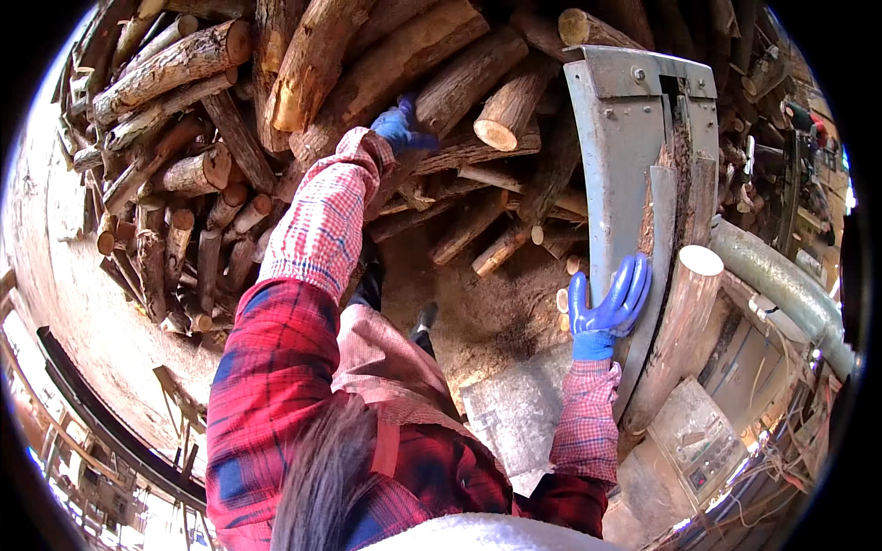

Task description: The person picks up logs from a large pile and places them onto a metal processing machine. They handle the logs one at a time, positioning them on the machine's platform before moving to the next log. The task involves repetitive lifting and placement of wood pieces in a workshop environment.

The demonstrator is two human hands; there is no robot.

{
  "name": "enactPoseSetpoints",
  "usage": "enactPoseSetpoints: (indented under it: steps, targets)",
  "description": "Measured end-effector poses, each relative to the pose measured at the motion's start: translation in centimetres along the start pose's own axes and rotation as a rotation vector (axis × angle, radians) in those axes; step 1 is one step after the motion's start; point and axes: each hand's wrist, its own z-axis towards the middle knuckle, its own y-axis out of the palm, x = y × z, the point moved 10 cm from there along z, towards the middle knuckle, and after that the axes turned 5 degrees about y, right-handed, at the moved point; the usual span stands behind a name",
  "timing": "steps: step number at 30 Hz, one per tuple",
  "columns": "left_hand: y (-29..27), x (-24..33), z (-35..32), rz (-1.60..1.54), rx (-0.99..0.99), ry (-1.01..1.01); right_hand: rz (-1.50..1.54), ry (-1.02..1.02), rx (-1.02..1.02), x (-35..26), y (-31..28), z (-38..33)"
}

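My left hand (pixel 398 127), in a blue glove, reaches far into the log pile. It grips the near end of a log (pixel 469 83), its digits on either side of the wood; some fingertips are hidden. My right hand (pixel 609 308), in a shiny blue coated glove, is open with its fingers spread. It lies against the near part of a grey metal machine housing (pixel 614 165). Just right of that hand, a peeled-looking log (pixel 675 321) lies lengthwise along the machine. Rough wood strips (pixel 682 184) run in the slot of the housing.
Stacked logs (pixel 175 69) fill the far side and the left. A control panel (pixel 698 445) with buttons sits at the lower right, near a thick metal pipe (pixel 781 280). Sawdust covers the ground (pixel 478 312) by my feet, beside a pale, dusty flat surface (pixel 519 404).
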Motion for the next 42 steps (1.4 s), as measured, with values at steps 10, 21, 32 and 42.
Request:
enactPoseSetpoints:
  steps: [10,21,32,42]
  targets:
    - [-3.9,10.9,-5.3,-0.053,-0.133,-0.073,0.096,-0.001,0.063,1.1,-1.4,-1.0]
    - [-1.0,11.8,-31.5,-0.764,-0.07,0.642,0.702,0.01,0.422,3.3,-5.9,-5.2]
    - [2.4,33.8,-40.9,-0.949,0.415,0.586,2.316,0.101,-0.773,-0.9,-13.3,-13.2]
    - [2.5,37.4,-37.0,-0.438,0.448,0.568,0.853,-0.007,-0.108,21.9,-11.3,0.9]
